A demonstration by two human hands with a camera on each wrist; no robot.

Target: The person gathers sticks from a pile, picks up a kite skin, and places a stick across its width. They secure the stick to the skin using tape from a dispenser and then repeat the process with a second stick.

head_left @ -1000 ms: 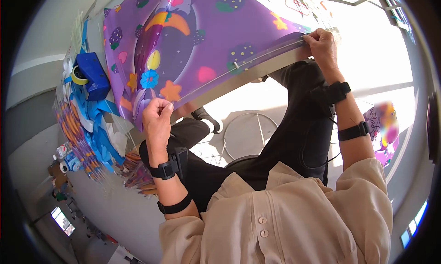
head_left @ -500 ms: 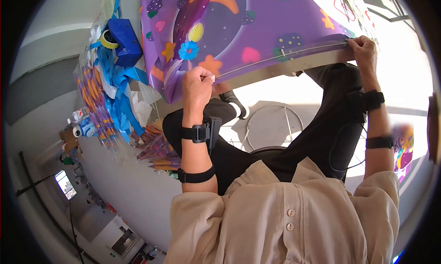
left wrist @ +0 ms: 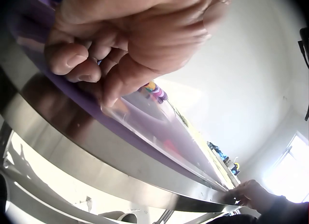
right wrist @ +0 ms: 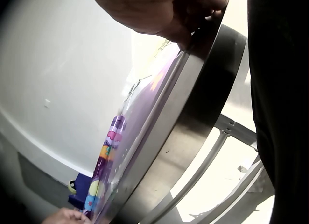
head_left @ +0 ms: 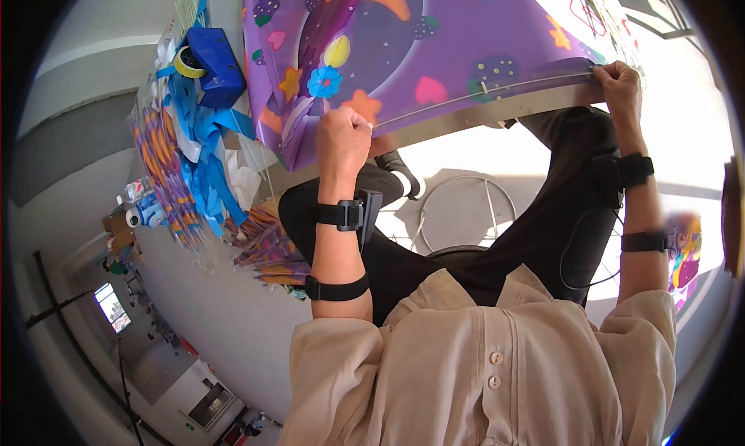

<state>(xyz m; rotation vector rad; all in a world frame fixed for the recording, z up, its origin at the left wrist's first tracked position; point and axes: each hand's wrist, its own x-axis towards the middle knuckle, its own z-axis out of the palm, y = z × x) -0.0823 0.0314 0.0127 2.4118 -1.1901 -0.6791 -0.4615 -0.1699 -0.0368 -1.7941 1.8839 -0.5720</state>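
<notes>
A purple printed kite sheet [head_left: 450, 46], with strawberries, stars and a moon on it, lies over a metal-edged table [head_left: 434, 126]. Along its near edge runs a thin white rod [head_left: 427, 107] with a small white fitting [head_left: 483, 87] on it. My left hand [head_left: 344, 142] pinches the rod's left end at the sheet's edge, thumb and forefinger together, other fingers curled. At the far right end, my right hand [head_left: 622, 93] pinches the same edge between thumb and fingers. A rolled, glossy part of the sheet [right wrist: 102, 161] stands up in the right wrist view.
Left of the sheet sits a blue tape dispenser [head_left: 219, 65] with a yellow tape roll [head_left: 186, 62]. Blue strips [head_left: 206, 166] and packed purple-orange bundles [head_left: 164, 163] hang beside it. A round stool ring [head_left: 466, 213] stands below, between the legs.
The head view has swung, so hands and sheet appear farther right. My left hand has rolled slightly, its back turned more upward; both hands keep their pinch on the edge.
</notes>
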